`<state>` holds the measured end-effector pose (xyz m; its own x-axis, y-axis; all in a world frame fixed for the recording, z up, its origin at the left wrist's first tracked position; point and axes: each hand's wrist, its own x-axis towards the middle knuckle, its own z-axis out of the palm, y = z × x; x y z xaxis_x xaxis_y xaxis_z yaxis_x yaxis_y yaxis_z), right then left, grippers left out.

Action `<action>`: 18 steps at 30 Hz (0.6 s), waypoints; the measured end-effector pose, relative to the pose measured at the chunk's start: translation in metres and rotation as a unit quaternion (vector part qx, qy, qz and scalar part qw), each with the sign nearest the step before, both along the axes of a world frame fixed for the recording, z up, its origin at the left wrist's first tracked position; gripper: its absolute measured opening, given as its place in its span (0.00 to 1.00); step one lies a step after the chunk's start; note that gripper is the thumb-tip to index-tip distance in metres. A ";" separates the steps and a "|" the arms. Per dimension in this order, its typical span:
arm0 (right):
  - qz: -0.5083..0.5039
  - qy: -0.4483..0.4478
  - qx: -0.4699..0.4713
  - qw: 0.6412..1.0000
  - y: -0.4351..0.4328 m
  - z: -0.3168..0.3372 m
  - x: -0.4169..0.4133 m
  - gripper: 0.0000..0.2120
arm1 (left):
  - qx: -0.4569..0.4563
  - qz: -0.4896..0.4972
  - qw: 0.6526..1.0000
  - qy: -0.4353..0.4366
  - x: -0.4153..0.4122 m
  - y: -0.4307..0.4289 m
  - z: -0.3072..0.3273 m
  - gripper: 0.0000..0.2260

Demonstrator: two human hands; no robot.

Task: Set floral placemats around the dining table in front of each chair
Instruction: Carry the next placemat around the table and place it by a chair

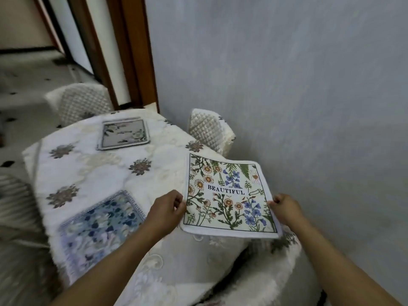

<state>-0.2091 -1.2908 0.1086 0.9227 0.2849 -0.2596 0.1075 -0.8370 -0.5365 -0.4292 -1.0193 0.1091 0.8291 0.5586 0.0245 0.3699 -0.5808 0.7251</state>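
Observation:
A cream placemat [228,195] printed with daisies, blue flowers and the word BEAUTIFUL is held just above the right edge of the dining table [106,173]. My left hand [167,208] pinches its left edge and my right hand [284,208] pinches its right edge. A blue floral placemat [99,233] lies flat on the near left of the table. A grey-bordered floral placemat [124,134] lies at the far side, in front of a quilted chair [81,102].
The table wears a white cloth with brown flower motifs. A second quilted chair [209,131] stands at the right, tight against a pale blue wall [287,85]. A striped chair back [13,199] shows at the left edge. A wooden door frame [132,51] rises behind.

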 end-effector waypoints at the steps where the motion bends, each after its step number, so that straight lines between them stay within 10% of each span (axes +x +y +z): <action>1: 0.028 0.004 -0.002 1.000 0.011 -0.004 0.016 0.10 | 0.002 0.025 1.000 0.005 -0.001 -0.001 -0.004 0.08; 18: 0.330 -0.009 -0.084 0.940 0.134 -0.090 0.130 0.07 | -0.103 0.296 0.948 0.055 0.010 -0.058 -0.106 0.09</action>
<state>-0.0795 -1.1567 0.0190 0.5644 0.7528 -0.3387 0.6400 -0.6582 -0.3964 -0.4197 -1.0773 0.0034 0.3603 0.9101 -0.2046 0.6663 -0.0976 0.7392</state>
